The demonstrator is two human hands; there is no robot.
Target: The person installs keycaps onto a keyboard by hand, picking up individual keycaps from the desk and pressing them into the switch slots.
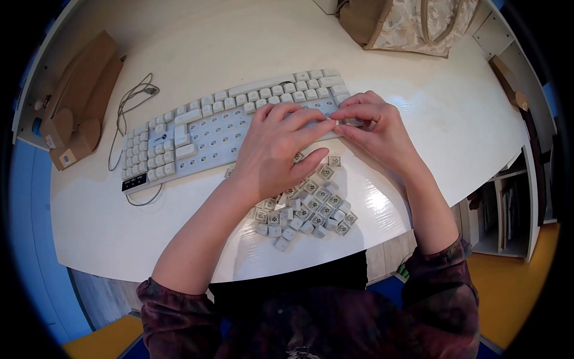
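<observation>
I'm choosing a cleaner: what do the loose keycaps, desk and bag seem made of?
Keycaps: probably matte plastic, given their moulded, hollow undersides. Desk: glossy white, perhaps laminate; it reflects light brightly. Bag: likely dull fabric, judging by its soft sides and print.

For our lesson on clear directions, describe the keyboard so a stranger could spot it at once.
On the white table, look just beyond the pile of loose keys. There lies the long, pale keyboard; unlike them, it is one board, with keys missing midway and a black panel at one corner.

Off-white keyboard point(216, 136) aslant, partly bare; loose pale keycaps point(314, 205) heaped beside near edge, many upside down.
</observation>
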